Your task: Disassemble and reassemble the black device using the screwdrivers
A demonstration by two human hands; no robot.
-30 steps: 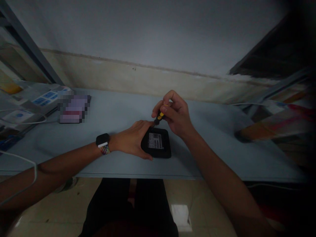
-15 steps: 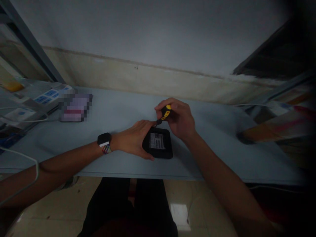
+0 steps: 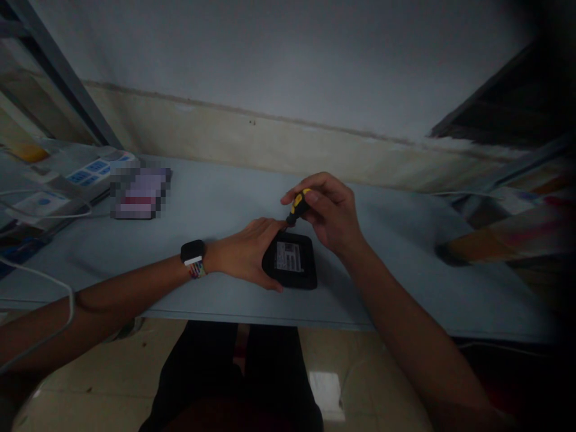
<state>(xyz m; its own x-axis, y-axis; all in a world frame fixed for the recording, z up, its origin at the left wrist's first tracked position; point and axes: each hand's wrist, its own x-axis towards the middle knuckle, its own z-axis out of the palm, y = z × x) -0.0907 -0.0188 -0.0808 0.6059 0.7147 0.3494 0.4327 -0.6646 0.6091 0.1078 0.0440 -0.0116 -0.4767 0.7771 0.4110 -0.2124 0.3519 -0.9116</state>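
A small black box-shaped device [image 3: 308, 264] with rounded corners and a white printed label lies on the blue-grey table [image 3: 216, 198]. My left hand [image 3: 247, 252] wraps round its left side, thumb at the near edge and fingers at the far edge. In my right hand [image 3: 333, 213] is a short yellow-and-black screwdriver [image 3: 297, 207], gripped by its handle and tilted. Its shaft points down at the device's far left corner, close to my left fingertips. Whether the tip sits in a screw is too small to tell.
On the left lie a pixelated phone [image 3: 141, 195], a white power strip [image 3: 96, 171] and a white cable [image 3: 69, 300]. A bottle [image 3: 477, 243] with orange-brown contents lies at the right. A wall [image 3: 270, 138] rises behind the table.
The fingers of my right hand have shifted slightly round the screwdriver's handle, which has turned a little. My left hand stays on the device. The view has shifted slightly.
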